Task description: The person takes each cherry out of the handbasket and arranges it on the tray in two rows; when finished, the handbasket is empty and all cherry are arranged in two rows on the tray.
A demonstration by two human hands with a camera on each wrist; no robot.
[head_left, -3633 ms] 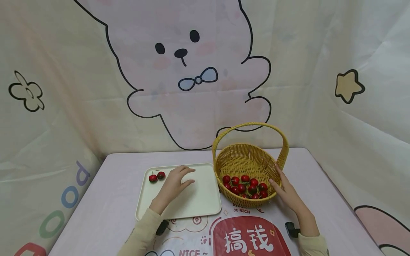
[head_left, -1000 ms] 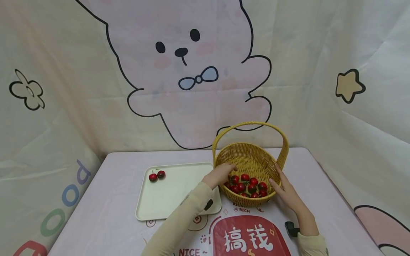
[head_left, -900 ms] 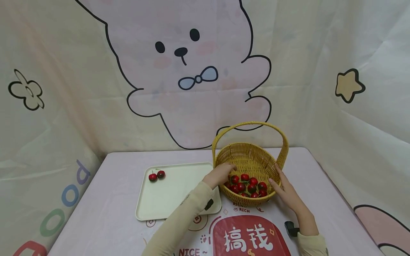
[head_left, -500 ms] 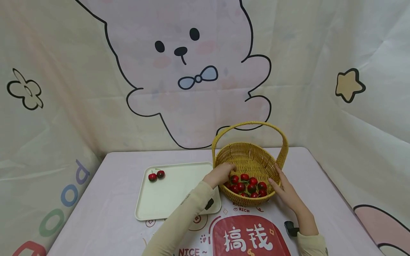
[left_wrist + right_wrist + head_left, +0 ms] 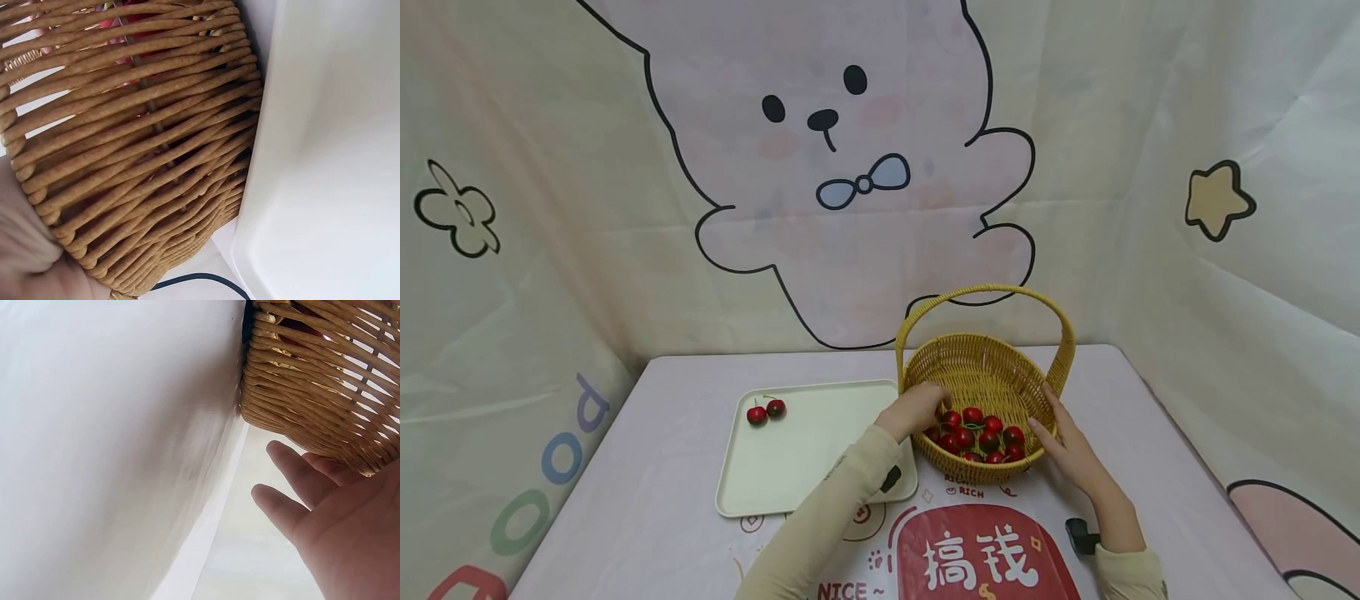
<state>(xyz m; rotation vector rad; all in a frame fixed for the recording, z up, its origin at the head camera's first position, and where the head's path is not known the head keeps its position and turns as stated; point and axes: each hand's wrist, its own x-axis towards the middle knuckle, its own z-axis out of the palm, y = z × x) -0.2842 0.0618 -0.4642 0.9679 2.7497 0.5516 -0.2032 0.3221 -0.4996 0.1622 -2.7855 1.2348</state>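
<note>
A yellow-brown wicker basket with a tall hoop handle holds several red cherries at its near side. My left hand reaches over the basket's left rim, fingers bent down among the cherries at that side. Those fingertips are hidden, and I cannot tell whether they pinch a cherry. In the left wrist view the basket's woven wall blocks most of what lies inside. My right hand holds the right rim, thumb on the inner side. The right wrist view shows its other fingers extended along the basket's outside.
A cream rectangular tray lies left of the basket, under my left forearm. Two cherries with stems sit in its far left corner. The table has a printed cloth, and a curtain with a cartoon bear hangs behind it.
My left hand has moved right from above the tray into the basket and has stayed there, a cherry beside its fingers shifting slightly. The right hand and basket keep their place.
</note>
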